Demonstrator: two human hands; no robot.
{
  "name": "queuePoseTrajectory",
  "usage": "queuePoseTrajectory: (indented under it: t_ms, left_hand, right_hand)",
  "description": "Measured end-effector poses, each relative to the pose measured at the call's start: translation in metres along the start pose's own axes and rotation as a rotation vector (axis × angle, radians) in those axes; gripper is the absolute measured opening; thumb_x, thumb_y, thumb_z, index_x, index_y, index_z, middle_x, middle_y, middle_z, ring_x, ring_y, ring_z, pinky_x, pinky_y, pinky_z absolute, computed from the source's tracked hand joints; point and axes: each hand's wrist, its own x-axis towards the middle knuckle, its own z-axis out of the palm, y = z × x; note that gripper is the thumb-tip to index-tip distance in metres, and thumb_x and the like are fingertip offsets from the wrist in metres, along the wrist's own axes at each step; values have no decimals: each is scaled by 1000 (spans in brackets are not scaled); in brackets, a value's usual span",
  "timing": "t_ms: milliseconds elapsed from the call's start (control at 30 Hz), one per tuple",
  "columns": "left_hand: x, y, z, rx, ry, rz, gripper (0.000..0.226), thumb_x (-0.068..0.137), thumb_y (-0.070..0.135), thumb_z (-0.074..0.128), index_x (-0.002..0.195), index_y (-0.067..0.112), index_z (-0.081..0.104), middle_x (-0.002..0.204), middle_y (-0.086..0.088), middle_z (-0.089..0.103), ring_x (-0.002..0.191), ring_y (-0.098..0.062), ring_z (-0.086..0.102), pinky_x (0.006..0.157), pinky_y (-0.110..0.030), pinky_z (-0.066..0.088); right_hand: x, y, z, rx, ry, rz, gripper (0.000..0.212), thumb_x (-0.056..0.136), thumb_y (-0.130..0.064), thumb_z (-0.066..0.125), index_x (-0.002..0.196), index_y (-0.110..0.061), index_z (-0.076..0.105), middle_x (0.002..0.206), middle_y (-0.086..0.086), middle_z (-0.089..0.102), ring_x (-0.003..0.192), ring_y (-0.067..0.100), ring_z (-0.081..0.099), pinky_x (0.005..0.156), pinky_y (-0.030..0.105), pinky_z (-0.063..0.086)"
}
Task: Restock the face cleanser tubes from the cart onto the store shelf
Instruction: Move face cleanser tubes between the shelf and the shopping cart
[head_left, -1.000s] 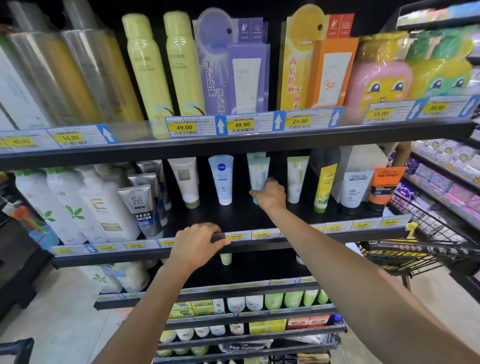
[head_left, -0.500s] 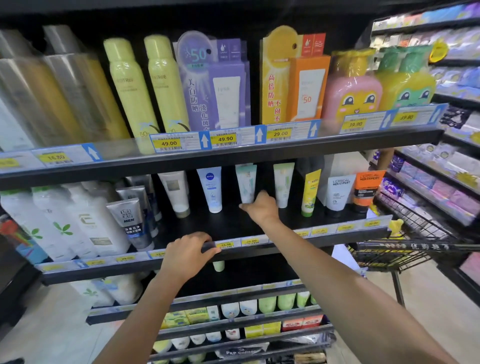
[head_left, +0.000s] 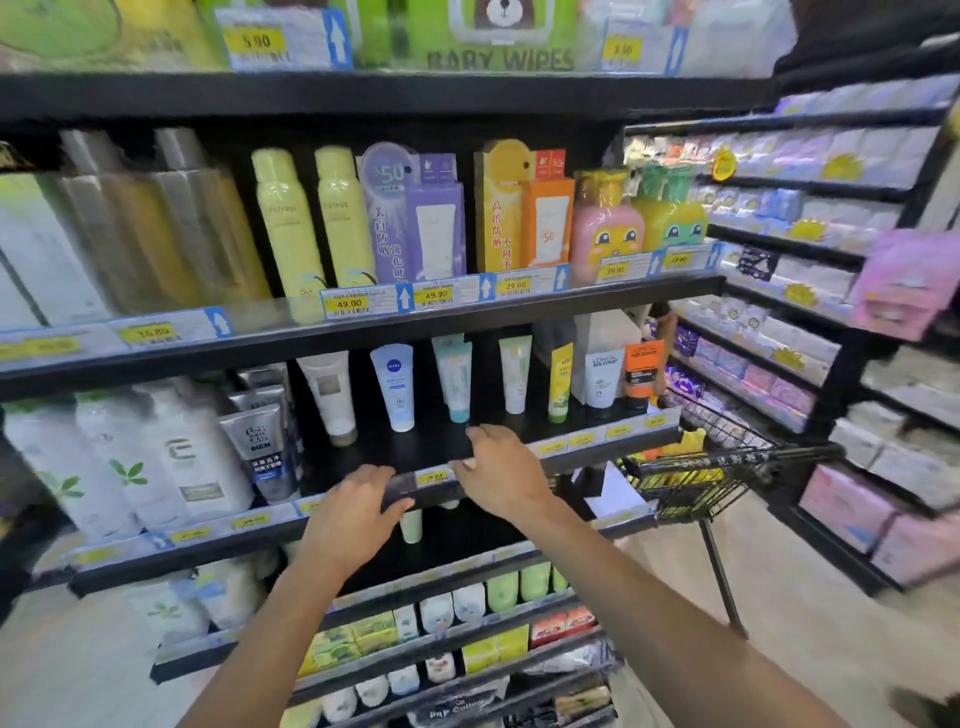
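Note:
Several face cleanser tubes stand cap-down on the middle shelf (head_left: 582, 441): a white one (head_left: 328, 395), a blue-and-white one (head_left: 393, 385), a teal-capped one (head_left: 455, 379), a pale green one (head_left: 515, 373) and a yellow one (head_left: 560, 382). My right hand (head_left: 501, 470) hovers at the shelf's front edge, just below the teal-capped tube, with loosely bent fingers that hold nothing. My left hand (head_left: 358, 512) grips the front rail of the same shelf, fingers on top and thumb beneath. The black wire cart (head_left: 727, 467) stands to the right; its contents are mostly hidden.
Grey men's tubes (head_left: 262, 447) and white bottles (head_left: 176, 457) fill the shelf's left part. Sunscreen sprays (head_left: 288, 228) and boxes (head_left: 415, 218) sit on the shelf above. Lower shelves hold small tubes (head_left: 452, 605). A side rack of packets (head_left: 779, 332) stands beyond the cart.
My right hand has let go of the teal-capped tube and drawn back to the shelf's front edge. My left hand stays on the rail. The view has tilted upward.

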Motion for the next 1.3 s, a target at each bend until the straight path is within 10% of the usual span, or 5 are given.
queuePoseTrajectory:
  t_ms: [433, 1300]
  left_hand:
    - [-171, -62, -27, 13, -29, -116, 61, 104, 54, 45, 152, 17, 44, 147, -2, 52, 133, -21, 52, 107, -34, 46]
    - [-636, -209, -19, -44, -12, -1016, 47, 101, 48, 53, 133, 15, 53, 133, -11, 60, 119, -32, 58, 97, -42, 47]
  right_hand:
    - [-127, -95, 28, 22, -123, -84, 67, 105, -50, 47, 159, -12, 33, 163, 4, 36, 153, 20, 27, 125, 35, 27]
    - [-383, -374, 230, 94, -614, -752, 66, 106, -50, 46, 160, -15, 31, 165, 5, 33, 153, 20, 26, 121, 33, 26]
